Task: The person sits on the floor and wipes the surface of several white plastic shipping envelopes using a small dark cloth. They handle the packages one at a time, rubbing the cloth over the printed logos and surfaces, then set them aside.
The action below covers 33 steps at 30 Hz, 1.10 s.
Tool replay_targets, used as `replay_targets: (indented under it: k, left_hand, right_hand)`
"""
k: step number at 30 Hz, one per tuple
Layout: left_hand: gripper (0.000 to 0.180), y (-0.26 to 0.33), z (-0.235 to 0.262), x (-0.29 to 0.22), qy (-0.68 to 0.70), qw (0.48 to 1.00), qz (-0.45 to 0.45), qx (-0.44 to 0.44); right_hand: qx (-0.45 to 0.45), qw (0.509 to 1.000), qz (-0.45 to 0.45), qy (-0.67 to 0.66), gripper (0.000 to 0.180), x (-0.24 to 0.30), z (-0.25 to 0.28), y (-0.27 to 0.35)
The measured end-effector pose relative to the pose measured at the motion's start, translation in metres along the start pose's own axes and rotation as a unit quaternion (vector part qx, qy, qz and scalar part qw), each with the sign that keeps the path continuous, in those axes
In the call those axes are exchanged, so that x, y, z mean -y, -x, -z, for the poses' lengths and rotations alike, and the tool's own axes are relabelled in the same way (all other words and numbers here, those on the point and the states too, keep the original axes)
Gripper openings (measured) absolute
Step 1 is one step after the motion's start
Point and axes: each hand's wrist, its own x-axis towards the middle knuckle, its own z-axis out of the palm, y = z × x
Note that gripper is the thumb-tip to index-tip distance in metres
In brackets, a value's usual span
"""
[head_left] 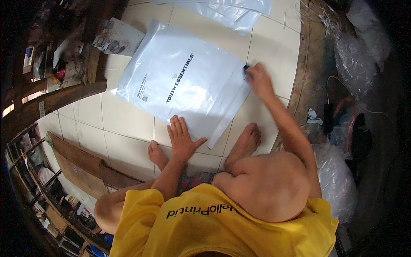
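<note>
A large pale plastic mailing bag (205, 81) with black print lies flat on the tiled floor, a flap strip along its right edge. My left hand (182, 136) rests at the bag's near edge, palm down, fingers spread and holding nothing. At the bag's right edge my right hand (259, 80) is closed in a pinch around a small dark object (245, 68). Its kind is hard to make out, since fingers cover part of it and the hand is slightly blurred.
More pale plastic bags (235, 15) lie at the far side. A stained whitish block (120, 37) stands at the far left by a wooden beam (64, 92). Flattened cardboard (81, 167) lies on the left. Clear plastic wrap (336, 180) is heaped on the right.
</note>
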Motion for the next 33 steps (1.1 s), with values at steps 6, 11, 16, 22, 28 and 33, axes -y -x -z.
replay_targets:
  k: [6,11,16,22,28,33]
  left_hand:
    - [0.13,0.002,-0.004,0.012,0.009,0.999,-0.029,-0.016]
    - [0.129,0.005,-0.002,0.013,-0.013,1.0,-0.015,0.01]
    - [0.129,0.001,0.01,0.007,-0.005,0.999,-0.006,0.041]
    - [0.13,0.005,-0.004,0.019,-0.013,0.999,-0.032,-0.007]
    - [0.131,0.005,0.0,0.019,-0.008,0.999,-0.039,0.001]
    - [0.132,0.009,0.002,0.018,-0.003,1.0,-0.023,0.016]
  right_hand:
    - [0.15,0.964,0.204,-0.086,0.006,0.091,-0.102,0.113]
    - [0.002,0.997,0.078,0.023,0.01,0.034,-0.038,0.044]
    - [0.006,1.0,0.022,0.015,0.011,0.008,0.013,0.006]
    - [0.188,0.959,0.209,-0.042,0.012,0.097,-0.071,0.103]
    - [-0.017,0.999,0.032,0.026,0.011,0.013,-0.008,0.033]
    - [0.009,0.997,-0.053,-0.046,0.008,0.005,0.008,0.016]
